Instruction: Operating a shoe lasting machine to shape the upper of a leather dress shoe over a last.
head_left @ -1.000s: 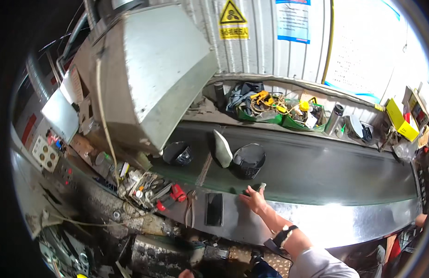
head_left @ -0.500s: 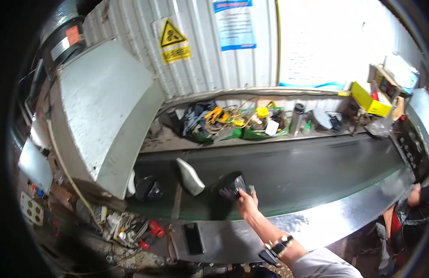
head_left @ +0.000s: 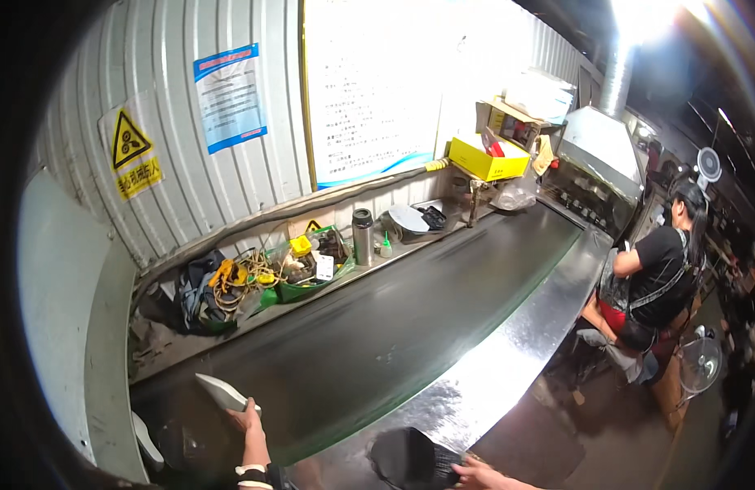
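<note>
Steel flask beside green bin; yellow box; seated person.

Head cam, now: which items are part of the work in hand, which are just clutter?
In hand:
- left hand on a white sole-shaped piece, on the dark conveyor belt
- right hand at a black piece on the steel edge

Lying about:
- steel flask
- green tray of oddments
- yellow box
- tangle of cords
</note>
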Motion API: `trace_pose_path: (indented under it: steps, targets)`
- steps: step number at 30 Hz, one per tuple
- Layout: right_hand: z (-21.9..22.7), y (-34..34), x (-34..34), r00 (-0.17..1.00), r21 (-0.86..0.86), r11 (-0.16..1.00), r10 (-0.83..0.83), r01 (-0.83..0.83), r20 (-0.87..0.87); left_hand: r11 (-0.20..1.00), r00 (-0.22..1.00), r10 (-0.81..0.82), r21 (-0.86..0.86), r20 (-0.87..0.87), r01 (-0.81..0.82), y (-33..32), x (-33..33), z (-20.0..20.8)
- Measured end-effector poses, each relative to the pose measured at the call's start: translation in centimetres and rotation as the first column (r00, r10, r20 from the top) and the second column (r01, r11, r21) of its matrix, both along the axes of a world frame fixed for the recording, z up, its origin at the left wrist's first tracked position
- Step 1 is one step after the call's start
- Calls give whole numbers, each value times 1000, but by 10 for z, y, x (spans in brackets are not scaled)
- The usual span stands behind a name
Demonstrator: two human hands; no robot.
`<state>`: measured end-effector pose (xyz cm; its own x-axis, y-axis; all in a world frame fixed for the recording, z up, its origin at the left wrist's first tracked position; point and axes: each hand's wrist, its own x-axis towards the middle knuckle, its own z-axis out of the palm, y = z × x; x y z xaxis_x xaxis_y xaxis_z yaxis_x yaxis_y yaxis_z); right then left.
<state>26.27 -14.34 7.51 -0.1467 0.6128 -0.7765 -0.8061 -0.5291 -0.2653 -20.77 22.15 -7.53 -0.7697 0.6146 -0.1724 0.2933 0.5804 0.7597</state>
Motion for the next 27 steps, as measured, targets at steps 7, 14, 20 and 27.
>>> trace_pose_path:
  steps: [7,14,20,27]
  targets:
    - [6,-46,5,991,93,990,-116,109,73,955,977,-15,-292,-213,-49,27,55,19]
    - [0,-15,21,997,249,968,-1,-18,77,781,721,-623,-295,-305,550,-58,42,74]
    - [-1,18,35,999,346,938,-10,-2,33,322,46,-665,-230,-746,918,-169,113,159]
    - [2,44,45,998,231,973,-20,4,66,-58,-55,-375,-36,-925,998,-296,252,185]
